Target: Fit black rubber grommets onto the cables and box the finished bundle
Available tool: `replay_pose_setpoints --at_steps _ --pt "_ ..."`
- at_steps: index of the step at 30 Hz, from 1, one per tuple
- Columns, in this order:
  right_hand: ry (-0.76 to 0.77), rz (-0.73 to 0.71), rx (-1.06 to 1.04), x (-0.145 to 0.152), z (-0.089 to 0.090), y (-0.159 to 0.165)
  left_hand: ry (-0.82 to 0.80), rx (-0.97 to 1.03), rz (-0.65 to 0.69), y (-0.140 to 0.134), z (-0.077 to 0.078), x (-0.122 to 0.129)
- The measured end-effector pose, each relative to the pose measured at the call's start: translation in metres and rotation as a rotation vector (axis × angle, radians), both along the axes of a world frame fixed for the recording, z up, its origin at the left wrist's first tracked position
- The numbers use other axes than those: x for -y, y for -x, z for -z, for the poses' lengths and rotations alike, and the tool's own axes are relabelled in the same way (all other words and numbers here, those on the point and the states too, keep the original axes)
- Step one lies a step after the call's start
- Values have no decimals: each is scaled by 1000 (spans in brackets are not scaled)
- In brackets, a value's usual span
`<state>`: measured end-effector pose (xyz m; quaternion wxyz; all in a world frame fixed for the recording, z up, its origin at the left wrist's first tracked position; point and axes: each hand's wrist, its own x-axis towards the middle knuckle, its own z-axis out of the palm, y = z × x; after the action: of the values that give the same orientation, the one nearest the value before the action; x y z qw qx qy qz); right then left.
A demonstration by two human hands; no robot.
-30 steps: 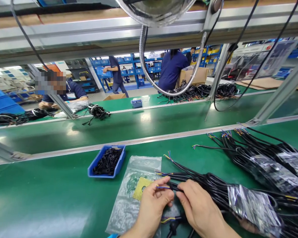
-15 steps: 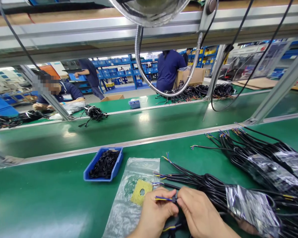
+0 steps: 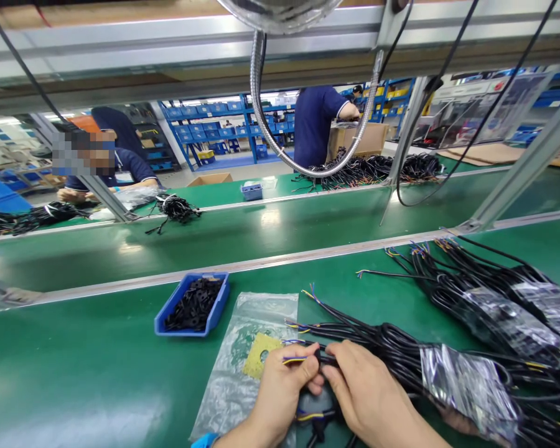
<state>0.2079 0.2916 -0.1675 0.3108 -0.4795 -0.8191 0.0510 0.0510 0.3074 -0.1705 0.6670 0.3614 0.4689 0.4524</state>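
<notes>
I log: left hand (image 3: pixel 284 381), pinching black clip (image 3: pixel 317 354); right hand (image 3: pixel 364 389), newly parted at cable (image 3: pixel 325 359), grip unclear; fitting seems unfinished.

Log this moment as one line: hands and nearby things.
Left hand: pinching small black part, coloured wires protruding | Right hand: at black cable, grip unclear | Nearby: blue tray, yellow pad, plastic bag, cable bundle

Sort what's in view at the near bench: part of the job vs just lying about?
Likely in the job:
- cable end with blue and yellow wires, at the left hand
- small black piece, same hand
- nearest cable bundle, by the right hand
- blue bin

Apparently lying about:
- yellow pad
- clear bag
</notes>
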Motion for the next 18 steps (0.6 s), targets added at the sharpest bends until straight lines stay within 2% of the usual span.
replay_pose_setpoints --at_steps 4,9,14,18 --pt "-2 14 -15 1 3 -1 56 40 -33 1 2 3" --pt "-6 -56 -43 2 0 -3 22 55 51 2 1 6" --pt "-23 -107 -32 1 -3 -2 -23 95 81 0 4 6" --pt "-6 -170 -22 0 -4 -3 2 137 99 -5 2 6"
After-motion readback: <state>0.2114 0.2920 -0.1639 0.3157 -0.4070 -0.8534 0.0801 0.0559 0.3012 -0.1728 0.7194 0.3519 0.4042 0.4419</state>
